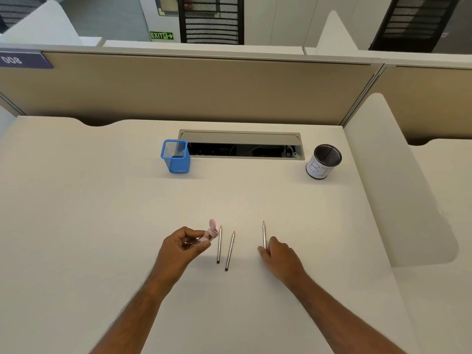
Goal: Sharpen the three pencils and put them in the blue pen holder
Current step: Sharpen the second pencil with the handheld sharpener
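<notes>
Three pencils lie on the white desk [102, 200], tips pointing away from me. The left pencil [219, 245] and the middle pencil [230, 251] lie side by side. My left hand [182, 247] holds a pink sharpener [211, 233] with its cap flipped open, just left of the left pencil. My right hand [279, 256] rests on the desk with its fingertips on the lower end of the right pencil [264, 235]. The blue mesh pen holder [176, 157] stands upright at the back, left of centre.
A black round mesh cup with a white label [323, 162] stands at the back right. An open cable tray [242, 145] is set into the desk between the two holders. A beige partition wall runs behind, and a white divider [390, 187] stands at the right.
</notes>
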A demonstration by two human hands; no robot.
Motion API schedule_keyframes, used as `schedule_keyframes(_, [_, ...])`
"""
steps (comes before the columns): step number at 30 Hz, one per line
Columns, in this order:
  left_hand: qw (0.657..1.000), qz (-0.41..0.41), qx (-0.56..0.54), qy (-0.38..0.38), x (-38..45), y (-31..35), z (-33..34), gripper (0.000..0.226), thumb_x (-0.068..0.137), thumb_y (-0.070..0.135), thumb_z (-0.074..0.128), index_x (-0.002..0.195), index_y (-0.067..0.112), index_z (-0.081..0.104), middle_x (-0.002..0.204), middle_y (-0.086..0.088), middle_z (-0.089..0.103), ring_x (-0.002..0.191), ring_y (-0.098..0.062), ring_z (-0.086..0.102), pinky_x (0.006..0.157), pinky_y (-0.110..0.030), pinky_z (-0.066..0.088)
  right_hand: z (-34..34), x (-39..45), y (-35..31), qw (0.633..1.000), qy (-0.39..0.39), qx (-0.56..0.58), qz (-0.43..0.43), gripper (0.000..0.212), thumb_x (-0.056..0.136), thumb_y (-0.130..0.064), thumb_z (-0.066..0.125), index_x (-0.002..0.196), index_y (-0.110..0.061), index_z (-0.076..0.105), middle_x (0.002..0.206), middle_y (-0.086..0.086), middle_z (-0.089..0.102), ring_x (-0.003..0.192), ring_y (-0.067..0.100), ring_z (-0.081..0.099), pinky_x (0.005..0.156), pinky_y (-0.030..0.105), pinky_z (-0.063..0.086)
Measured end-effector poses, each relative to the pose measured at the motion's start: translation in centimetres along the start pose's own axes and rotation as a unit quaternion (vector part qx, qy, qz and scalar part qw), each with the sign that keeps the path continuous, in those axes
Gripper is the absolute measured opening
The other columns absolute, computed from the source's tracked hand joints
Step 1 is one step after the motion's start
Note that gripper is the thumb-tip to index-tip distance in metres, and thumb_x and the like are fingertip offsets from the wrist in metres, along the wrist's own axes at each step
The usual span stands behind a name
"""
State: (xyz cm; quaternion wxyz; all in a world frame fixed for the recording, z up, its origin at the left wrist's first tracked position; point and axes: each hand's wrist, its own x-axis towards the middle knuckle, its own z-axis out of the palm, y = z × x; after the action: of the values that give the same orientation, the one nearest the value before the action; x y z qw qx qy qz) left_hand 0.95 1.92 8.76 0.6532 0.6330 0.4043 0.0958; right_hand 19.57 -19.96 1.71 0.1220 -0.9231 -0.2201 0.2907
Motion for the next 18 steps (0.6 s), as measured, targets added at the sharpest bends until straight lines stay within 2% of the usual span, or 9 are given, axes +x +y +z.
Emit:
schedule_keyframes(5, [1.0,0.003,0.01,0.002,0.0,-0.1,0.0,0.017,0.087,0.012,0.089,0.101,0.017,0.08,0.102,0.001,0.085,0.09,-0.014,0.073,0.089,-0.03,0.056,-0.1,0.1,0.0,1.0,-0.014,0.004,-0.005,0.042,0.104,-0.057,0.047,0.094,-0.015,0.044,0.096,0.008,0.07,0.092,0.035,0.069,0.071,0.038,0.046])
schedule_keyframes(9, [1.0,0.0,0.007,0.001,-0.1,-0.3,-0.3,0.017,0.087,0.013,0.09,0.1,0.019,0.08,0.103,0.001,0.085,0.091,-0.015,0.074,0.09,-0.032,0.057,-0.1,-0.2,-0.3,1.0,0.006,0.008,-0.014,0.044,0.102,-0.059,0.048,0.093,-0.017,0.043,0.091,0.005,0.071,0.084,0.032,0.068,0.073,0.039,0.051])
schedule_keyframes(13, [1.0,0.0,0.012,0.005,-0.2,-0.5,-0.3,0.017,0.087,0.013,0.09,0.1,0.02,0.08,0.102,0.003,0.085,0.091,-0.015,0.074,0.089,-0.032,0.057,0.0,-1.2,-2.0,0.998,0.023,-0.003,-0.062,0.039,0.104,-0.054,0.049,0.091,-0.017,0.047,0.08,0.001,0.065,0.074,0.027,0.057,0.069,0.037,0.045])
schedule_keyframes(15, [1.0,0.001,0.013,0.005,-0.2,-0.6,-0.3,0.017,0.087,0.014,0.09,0.099,0.021,0.081,0.102,0.003,0.085,0.092,-0.018,0.074,0.089,-0.033,0.057,0.6,-1.5,-3.4,0.997,0.004,-0.014,-0.082,0.042,0.104,-0.055,0.049,0.09,-0.015,0.054,0.077,0.0,0.061,0.076,0.028,0.058,0.069,0.037,0.042])
schedule_keyframes(18, [1.0,0.004,0.018,0.005,-0.2,-0.6,-0.3,0.017,0.087,0.015,0.09,0.099,0.022,0.081,0.102,0.003,0.085,0.097,-0.027,0.076,0.089,-0.032,0.058,2.1,-1.6,-5.4,0.994,-0.032,-0.018,-0.099,0.046,0.103,-0.056,0.047,0.086,-0.014,0.055,0.084,0.007,0.068,0.083,0.035,0.066,0.068,0.037,0.041])
